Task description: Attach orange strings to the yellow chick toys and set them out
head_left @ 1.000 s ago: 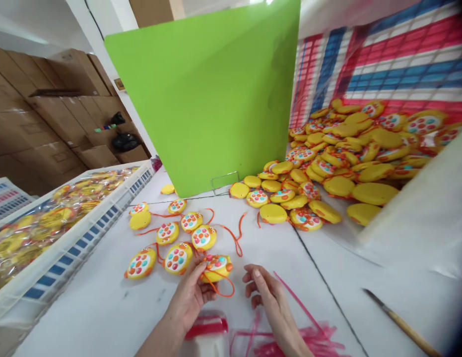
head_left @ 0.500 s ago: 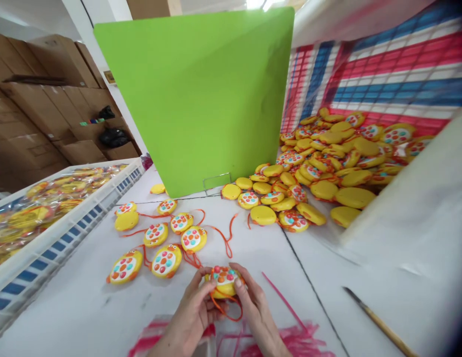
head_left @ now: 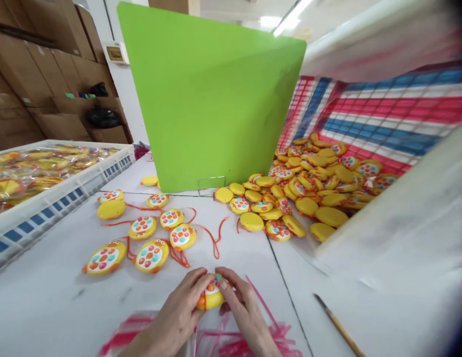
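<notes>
Yellow toy (head_left: 213, 301) at a white counter (head_left: 236, 254)

Fingers of the left hand (head_left: 181, 303) and right hand (head_left: 241, 299) close on opposite sides of the yellow toy. Rightward, counter surface extends to a wooden-handled tool (head_left: 339, 326); ahead-left, spread toys (head_left: 152, 256) lie before a green board (head_left: 216, 104); farther left stands a crate (head_left: 63, 185).
</notes>
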`<action>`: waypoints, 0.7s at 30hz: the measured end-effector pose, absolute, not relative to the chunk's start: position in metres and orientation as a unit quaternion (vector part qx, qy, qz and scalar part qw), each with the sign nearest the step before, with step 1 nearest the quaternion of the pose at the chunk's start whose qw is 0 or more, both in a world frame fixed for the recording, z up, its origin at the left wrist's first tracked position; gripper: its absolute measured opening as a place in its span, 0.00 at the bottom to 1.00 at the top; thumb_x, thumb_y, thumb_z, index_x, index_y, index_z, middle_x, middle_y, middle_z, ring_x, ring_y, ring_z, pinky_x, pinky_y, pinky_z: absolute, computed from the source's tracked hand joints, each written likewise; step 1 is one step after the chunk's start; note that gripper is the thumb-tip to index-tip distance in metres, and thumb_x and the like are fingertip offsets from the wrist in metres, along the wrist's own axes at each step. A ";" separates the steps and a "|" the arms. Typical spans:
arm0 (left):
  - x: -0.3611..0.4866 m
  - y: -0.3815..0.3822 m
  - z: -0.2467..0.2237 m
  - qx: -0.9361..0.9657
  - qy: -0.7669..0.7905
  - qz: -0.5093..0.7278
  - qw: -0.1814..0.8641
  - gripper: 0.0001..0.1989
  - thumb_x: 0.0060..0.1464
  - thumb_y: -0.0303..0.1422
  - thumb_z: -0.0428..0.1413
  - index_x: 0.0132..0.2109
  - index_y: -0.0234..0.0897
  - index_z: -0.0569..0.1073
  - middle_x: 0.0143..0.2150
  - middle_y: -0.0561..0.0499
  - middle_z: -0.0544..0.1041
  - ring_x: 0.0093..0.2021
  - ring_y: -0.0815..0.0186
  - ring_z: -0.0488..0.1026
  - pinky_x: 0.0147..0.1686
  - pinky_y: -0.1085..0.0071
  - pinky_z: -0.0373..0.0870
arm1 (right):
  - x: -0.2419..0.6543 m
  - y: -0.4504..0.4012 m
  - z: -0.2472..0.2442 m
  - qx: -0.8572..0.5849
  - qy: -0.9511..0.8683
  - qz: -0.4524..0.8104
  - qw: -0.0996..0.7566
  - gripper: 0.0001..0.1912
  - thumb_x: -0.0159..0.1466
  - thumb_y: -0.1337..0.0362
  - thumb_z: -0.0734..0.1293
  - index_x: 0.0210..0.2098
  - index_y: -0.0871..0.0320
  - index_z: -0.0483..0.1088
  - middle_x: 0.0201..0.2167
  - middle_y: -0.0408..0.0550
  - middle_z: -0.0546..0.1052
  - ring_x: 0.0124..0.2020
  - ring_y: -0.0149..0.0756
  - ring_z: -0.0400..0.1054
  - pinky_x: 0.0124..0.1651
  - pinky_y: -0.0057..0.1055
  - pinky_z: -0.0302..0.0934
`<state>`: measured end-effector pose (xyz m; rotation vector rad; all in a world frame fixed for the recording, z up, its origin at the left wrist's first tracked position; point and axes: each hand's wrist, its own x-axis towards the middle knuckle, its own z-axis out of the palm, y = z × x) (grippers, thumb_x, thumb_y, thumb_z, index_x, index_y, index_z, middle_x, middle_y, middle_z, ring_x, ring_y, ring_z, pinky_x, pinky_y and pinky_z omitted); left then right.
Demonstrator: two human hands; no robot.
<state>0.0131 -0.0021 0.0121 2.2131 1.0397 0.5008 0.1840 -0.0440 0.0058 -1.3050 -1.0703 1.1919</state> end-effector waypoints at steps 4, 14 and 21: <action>0.010 0.001 0.009 0.828 0.416 0.232 0.297 0.30 0.42 0.19 0.47 0.53 0.44 0.67 0.54 0.47 0.68 0.55 0.61 0.66 0.55 0.63 0.64 | 0.236 -0.062 0.028 -0.685 -0.510 0.302 0.423 0.24 0.61 0.48 0.58 0.48 0.59 0.67 0.36 0.53 0.76 0.29 0.38 0.70 0.34 0.33 0.65; 0.016 -0.004 0.003 0.810 0.421 0.271 0.306 0.23 0.43 0.24 0.48 0.49 0.41 0.70 0.48 0.47 0.73 0.48 0.60 0.72 0.47 0.66 0.71 | 0.340 -0.163 -0.037 -0.915 -0.330 -0.003 0.234 0.20 0.57 0.47 0.54 0.34 0.54 0.68 0.40 0.55 0.74 0.44 0.54 0.67 0.38 0.46 0.63; 0.011 -0.007 0.015 0.808 0.421 0.305 0.276 0.29 0.42 0.20 0.47 0.53 0.41 0.66 0.50 0.46 0.71 0.50 0.62 0.70 0.49 0.68 0.71 | 0.272 -0.123 0.002 -0.797 -0.449 0.089 0.394 0.14 0.63 0.50 0.56 0.38 0.53 0.63 0.22 0.42 0.74 0.21 0.35 0.68 0.27 0.28 0.62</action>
